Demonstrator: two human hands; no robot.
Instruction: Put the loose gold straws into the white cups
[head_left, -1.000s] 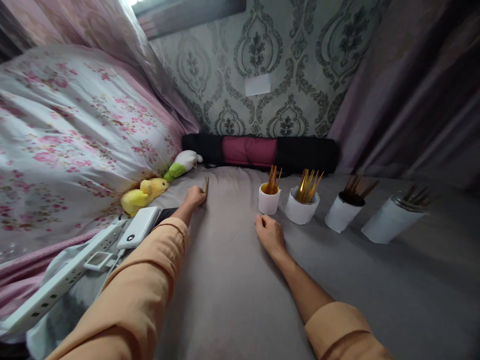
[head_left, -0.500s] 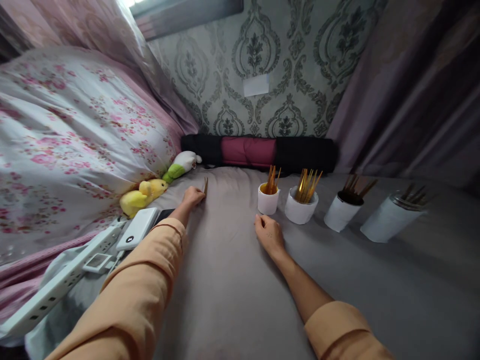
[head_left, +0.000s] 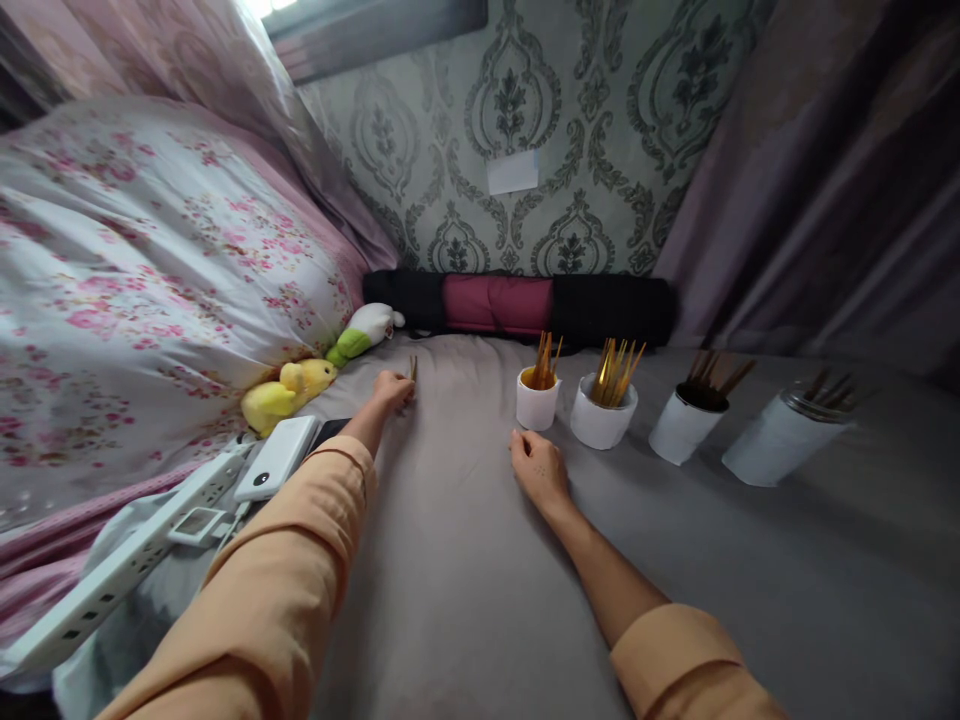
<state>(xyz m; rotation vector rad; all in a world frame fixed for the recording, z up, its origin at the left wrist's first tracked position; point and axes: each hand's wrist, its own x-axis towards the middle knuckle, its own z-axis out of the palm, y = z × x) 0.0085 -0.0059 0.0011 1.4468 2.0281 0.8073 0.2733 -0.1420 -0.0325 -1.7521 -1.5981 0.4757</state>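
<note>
My left hand is closed around a few thin brown sticks whose tips point up above the fingers, over the left part of the grey sheet. My right hand rests on the sheet with its fingers curled in, and nothing shows in it. Just beyond it stands a small white cup with amber sticks. To its right come a wider white cup with golden sticks, a white can with darker sticks, and a tilted-looking white jar with dark sticks.
A black and maroon roll lies along the wall. At left are a yellow plush toy, a green and white plush toy, a white power bank and a power strip. A floral cloth bulges behind them.
Almost nothing differs. My left hand has shifted very slightly, still with the sticks in it; my right hand stays in place beside the small cup.
</note>
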